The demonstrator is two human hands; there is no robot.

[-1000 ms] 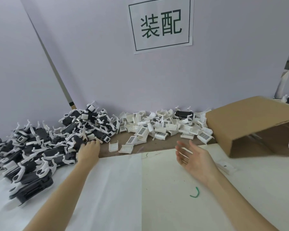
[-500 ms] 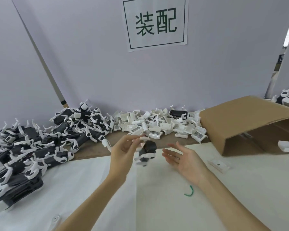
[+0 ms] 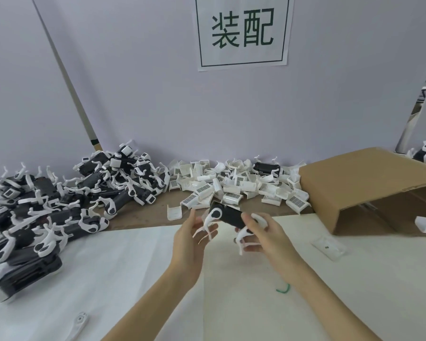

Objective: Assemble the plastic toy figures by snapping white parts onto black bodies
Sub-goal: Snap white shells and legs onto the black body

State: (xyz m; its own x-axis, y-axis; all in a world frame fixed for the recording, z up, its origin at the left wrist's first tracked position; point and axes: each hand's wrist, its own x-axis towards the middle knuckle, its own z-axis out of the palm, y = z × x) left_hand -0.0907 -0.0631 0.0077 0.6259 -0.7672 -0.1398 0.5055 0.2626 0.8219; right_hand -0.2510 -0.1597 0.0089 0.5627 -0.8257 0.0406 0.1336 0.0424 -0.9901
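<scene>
A black plastic toy body with white curved legs (image 3: 228, 217) is held in the air between the person's two hands, above the white cloth-covered table (image 3: 133, 267) and just in front of the bare brown strip of bench. The right hand (image 3: 263, 236) grips its right end, thumb over the top and fingers curled beneath among the legs. The left hand (image 3: 192, 239) sits at its left end with fingers spread and mostly straight; whether they actually touch the white legs is hard to tell, as that part is blurred.

The work looks to be far from finished. A large heap of black bodies with white legs (image 3: 54, 205) lies on the left, and a pile of loose white plastic clip parts (image 3: 234, 188) lies along the wall, beside an open brown cardboard box (image 3: 369, 183). The held body probably needs a white part from that pile before it counts as done.
</scene>
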